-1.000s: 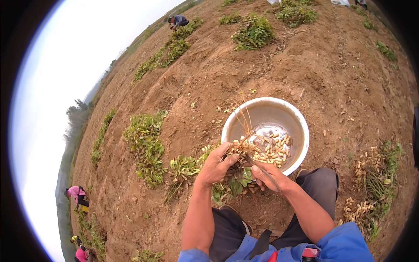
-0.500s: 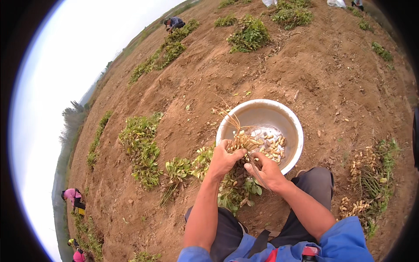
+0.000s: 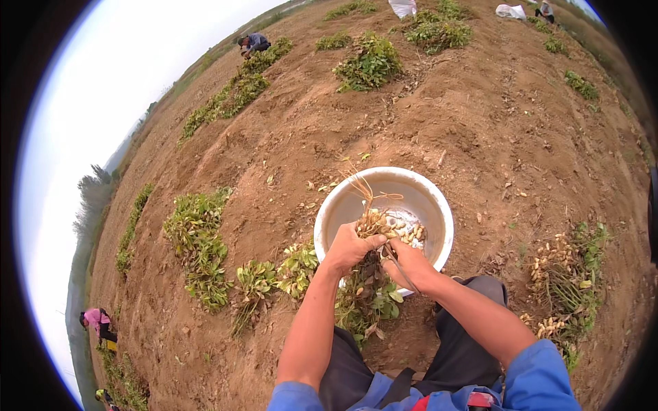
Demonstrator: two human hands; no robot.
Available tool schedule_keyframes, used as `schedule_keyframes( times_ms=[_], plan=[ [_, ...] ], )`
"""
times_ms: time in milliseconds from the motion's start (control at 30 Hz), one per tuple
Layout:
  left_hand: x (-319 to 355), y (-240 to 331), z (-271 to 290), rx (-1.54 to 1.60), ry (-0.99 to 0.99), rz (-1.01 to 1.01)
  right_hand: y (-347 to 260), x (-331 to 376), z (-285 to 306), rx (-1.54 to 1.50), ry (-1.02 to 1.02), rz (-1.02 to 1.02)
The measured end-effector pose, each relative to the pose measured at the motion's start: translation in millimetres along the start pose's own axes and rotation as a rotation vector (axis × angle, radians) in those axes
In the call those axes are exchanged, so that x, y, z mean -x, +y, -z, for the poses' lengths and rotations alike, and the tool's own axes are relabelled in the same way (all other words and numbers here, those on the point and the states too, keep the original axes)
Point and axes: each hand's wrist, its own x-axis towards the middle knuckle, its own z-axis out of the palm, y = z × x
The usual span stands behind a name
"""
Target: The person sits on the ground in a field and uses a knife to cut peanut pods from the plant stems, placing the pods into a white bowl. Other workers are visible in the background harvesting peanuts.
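The left hand (image 3: 351,248) is closed around the stems of 1 peanut plant (image 3: 364,294), which lies between the hands, long axis running far to near: roots over the basin (image 3: 432,214), leaves near. The right hand (image 3: 407,264), curled against the plant's right side with 1 thin dark strip (image 3: 403,269) across it, hides its grip; I cannot tell what it holds. Counted: 2 small leafy bunches (image 3: 254,279) left, 1 basin, loose peanuts (image 3: 417,234) overlapping beyond counting, 1 podded heap (image 3: 570,270) right.
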Motion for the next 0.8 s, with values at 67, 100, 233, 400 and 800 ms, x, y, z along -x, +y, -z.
schedule_keyframes(
  times_ms=[67,100,233,400,800],
  plan=[
    [-12,-8,0,-0.046,0.013,-0.014,10,-12,7,0.025,-0.005,0.006],
    [-18,-12,-4,-0.072,0.028,-0.026,16,-17,10,0.037,-0.007,0.009],
    [-35,-31,-9,-0.151,0.067,0.037,26,-22,15,0.041,0.001,-0.085],
    [-41,-38,-5,0.025,-0.038,0.259,35,-22,14,0.115,0.036,-0.031],
    [-53,-58,-6,-0.225,0.065,0.154,41,-34,16,0.246,0.016,-0.182]
  ],
)
